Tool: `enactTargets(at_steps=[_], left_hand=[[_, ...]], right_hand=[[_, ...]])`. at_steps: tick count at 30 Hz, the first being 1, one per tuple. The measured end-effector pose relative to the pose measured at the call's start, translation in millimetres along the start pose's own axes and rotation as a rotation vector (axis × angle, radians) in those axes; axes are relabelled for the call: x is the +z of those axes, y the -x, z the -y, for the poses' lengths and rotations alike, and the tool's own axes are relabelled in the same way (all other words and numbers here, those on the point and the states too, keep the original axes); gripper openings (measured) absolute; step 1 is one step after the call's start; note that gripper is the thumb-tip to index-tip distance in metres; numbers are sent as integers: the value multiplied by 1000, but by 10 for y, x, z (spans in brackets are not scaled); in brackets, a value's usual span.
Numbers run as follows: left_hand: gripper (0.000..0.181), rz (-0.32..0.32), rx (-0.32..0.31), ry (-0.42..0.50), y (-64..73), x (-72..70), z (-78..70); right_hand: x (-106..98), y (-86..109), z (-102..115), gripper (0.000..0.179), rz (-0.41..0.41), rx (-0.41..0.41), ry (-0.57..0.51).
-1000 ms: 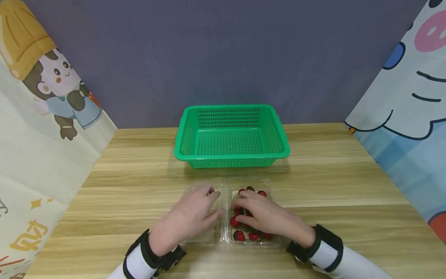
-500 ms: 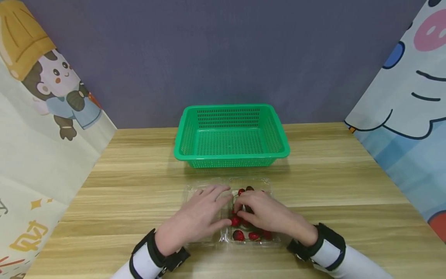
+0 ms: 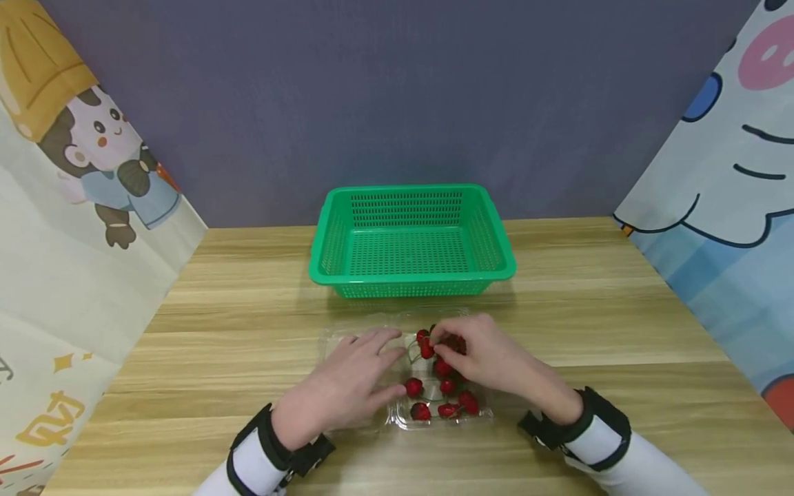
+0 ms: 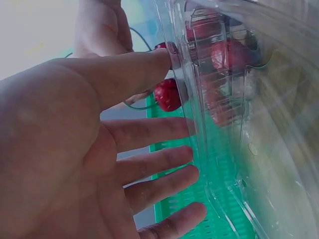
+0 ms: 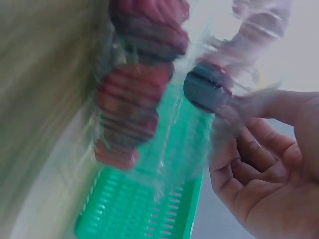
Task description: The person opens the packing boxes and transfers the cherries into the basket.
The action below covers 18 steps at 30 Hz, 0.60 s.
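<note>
A clear plastic clamshell box (image 3: 406, 421) lies open in the head view, its right half holding several red cherries (image 3: 447, 386). Over that half, my right hand (image 3: 486, 351) has thumb and fingers drawn together at a cherry (image 3: 426, 348) with a green stem. The cherry (image 4: 168, 94) and its curved stem also show in the left wrist view, above the box rim. My left hand (image 3: 353, 379) is over the left half, fingers spread and fairly straight, fingertips by the middle fold. In the right wrist view, motion blur and the plastic wall obscure the right fingertips (image 5: 232, 107).
Behind the box stands a green perforated basket (image 3: 412, 275) on the wood-grain table (image 3: 248, 331). A dark blue-grey backdrop (image 3: 409, 96) rises at the table's rear. Printed cloths hang on the left (image 3: 56, 296) and right (image 3: 732, 200).
My right hand has lifted and shifted back and right, uncovering cherries at the front. The box has slid slightly back and left. My left hand moved right first, then slightly back left.
</note>
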<state>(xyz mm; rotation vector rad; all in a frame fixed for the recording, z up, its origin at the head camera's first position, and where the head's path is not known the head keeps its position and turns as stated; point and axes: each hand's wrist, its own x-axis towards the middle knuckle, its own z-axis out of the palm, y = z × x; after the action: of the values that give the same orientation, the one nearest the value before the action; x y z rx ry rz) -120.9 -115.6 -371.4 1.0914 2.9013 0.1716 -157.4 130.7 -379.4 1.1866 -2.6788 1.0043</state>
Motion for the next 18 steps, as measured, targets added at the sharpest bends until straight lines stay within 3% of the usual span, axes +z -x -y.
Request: enactTargets(at_steps=[8,14,18], left_hand=[[58,-5,-17,-2,-40,-17,58],[54,-17,15,-22,-88,-27,82],[51,-49,28,-51,-108,-42,93]], right_hand=[[-146,-53,-50,10,-109,-36,8],[-207,-80,-126,11,-165,-44,55],[-248,-105,-192,11,-180,-27,17]])
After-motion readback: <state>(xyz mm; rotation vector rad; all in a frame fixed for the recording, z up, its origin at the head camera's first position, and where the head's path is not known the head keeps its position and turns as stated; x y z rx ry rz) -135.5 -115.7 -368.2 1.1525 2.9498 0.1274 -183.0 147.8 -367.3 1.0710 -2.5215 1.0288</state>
